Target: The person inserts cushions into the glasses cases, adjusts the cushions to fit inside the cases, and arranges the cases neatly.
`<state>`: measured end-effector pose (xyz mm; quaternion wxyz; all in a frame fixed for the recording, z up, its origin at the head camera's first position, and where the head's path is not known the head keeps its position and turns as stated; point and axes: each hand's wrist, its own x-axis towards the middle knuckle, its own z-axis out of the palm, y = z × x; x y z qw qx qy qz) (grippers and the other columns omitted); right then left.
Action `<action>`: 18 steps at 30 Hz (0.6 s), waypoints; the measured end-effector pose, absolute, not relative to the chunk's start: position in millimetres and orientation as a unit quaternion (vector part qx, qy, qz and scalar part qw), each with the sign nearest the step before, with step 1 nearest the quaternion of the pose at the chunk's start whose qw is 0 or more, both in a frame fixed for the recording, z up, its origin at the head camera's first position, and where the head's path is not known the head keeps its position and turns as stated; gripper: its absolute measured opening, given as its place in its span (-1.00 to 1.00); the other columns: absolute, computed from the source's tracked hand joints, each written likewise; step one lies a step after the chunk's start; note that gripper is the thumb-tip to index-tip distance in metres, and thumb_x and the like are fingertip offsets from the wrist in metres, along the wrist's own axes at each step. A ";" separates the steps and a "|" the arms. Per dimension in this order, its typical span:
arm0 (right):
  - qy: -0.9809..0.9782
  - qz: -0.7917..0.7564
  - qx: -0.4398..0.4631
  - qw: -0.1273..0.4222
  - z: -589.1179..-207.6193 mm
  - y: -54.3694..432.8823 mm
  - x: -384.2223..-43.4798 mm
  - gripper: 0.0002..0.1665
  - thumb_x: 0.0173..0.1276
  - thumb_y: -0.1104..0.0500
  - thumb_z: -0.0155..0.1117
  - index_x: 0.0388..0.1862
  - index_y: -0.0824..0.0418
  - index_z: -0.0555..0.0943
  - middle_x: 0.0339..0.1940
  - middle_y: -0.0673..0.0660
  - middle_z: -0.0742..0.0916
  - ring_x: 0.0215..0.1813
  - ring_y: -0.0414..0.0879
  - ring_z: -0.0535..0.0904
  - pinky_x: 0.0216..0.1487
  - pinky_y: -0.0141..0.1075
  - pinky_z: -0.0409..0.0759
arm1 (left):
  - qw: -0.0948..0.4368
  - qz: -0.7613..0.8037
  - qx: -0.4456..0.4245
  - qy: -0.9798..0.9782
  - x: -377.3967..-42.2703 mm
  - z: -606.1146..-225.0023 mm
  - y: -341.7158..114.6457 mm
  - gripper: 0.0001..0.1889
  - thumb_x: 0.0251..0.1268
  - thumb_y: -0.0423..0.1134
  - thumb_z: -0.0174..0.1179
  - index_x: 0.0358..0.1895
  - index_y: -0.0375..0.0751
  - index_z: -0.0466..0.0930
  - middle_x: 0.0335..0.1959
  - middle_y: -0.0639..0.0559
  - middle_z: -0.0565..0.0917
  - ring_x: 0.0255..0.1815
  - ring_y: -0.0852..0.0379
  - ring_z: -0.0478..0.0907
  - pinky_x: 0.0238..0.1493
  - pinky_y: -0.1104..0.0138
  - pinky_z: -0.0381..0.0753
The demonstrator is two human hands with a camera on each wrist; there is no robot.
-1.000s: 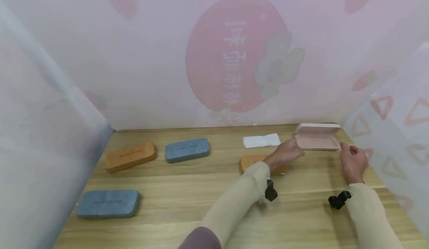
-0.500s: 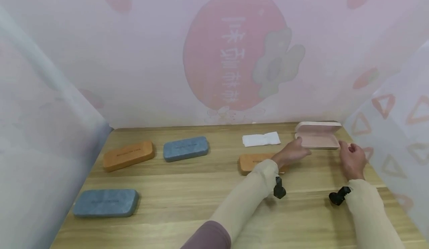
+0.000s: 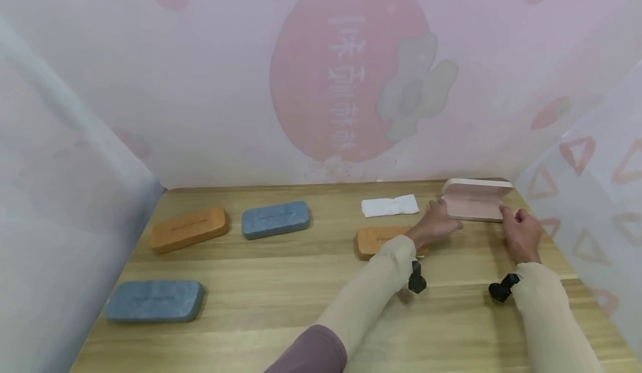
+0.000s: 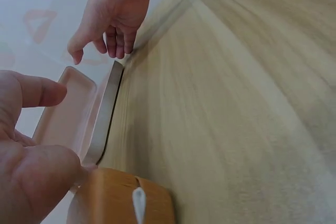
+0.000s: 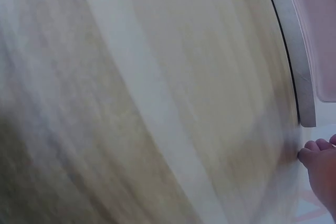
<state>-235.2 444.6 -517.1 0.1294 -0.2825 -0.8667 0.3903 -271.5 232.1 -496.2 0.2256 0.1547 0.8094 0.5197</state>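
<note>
An open pink glasses case (image 3: 476, 209) stands at the back right of the table, its lid raised. My left hand (image 3: 434, 222) is at the case's left end, thumb and fingers spread apart. In the left wrist view, the left hand (image 4: 31, 129) shows nothing in its grasp; whether it touches the case is unclear. My right hand (image 3: 521, 233) is at the case's right front corner. Seen from the left wrist, the right hand (image 4: 113, 19) has its fingers reaching down to the table and its thumb held away. Only its fingertips (image 5: 315, 148) appear in the right wrist view.
An orange glasses case (image 3: 371, 242) lies partly under my left forearm, a folded white cloth (image 3: 390, 206) behind it. On the left are another orange case (image 3: 189, 230), a blue case (image 3: 276, 219) and a second blue case (image 3: 154, 301). Printed walls enclose the table.
My left hand has shifted right across the front of the case, then slightly back. The right hand has come closer to the case's right corner. The lid stays raised.
</note>
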 end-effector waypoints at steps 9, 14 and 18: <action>-0.870 0.391 -0.276 0.115 -515.8 442.8 -239.9 -0.39 0.51 -0.32 -0.04 -0.46 0.16 0.26 -0.65 -0.05 0.31 -0.41 -0.06 0.26 -0.32 -0.22 0.23 | 0.252 0.548 0.165 0.780 -279.5 -499.8 232.0 0.06 0.21 -0.23 0.32 0.66 -0.17 -0.21 0.70 -0.10 -0.28 0.70 0.02 -0.27 0.65 0.20 -0.05; -0.871 0.395 -0.267 0.117 -515.9 442.5 -242.0 -0.38 0.51 -0.32 -0.03 -0.48 0.15 0.25 -0.66 -0.04 0.28 -0.45 -0.07 0.22 -0.32 -0.21 0.21 | 0.262 0.555 0.169 0.771 -283.9 -502.2 235.4 0.08 0.19 -0.27 0.34 0.67 -0.12 -0.22 0.70 -0.07 -0.30 0.70 0.02 -0.29 0.65 0.17 -0.07; -0.866 0.405 -0.268 0.114 -517.4 441.7 -243.0 -0.37 0.50 -0.33 -0.01 -0.52 0.13 0.22 -0.67 -0.06 0.25 -0.46 -0.09 0.19 -0.35 -0.22 0.18 | 0.274 0.551 0.175 0.768 -287.3 -505.4 236.8 0.10 0.17 -0.28 0.36 0.67 -0.09 -0.21 0.70 -0.04 -0.26 0.70 0.05 -0.25 0.65 0.19 -0.05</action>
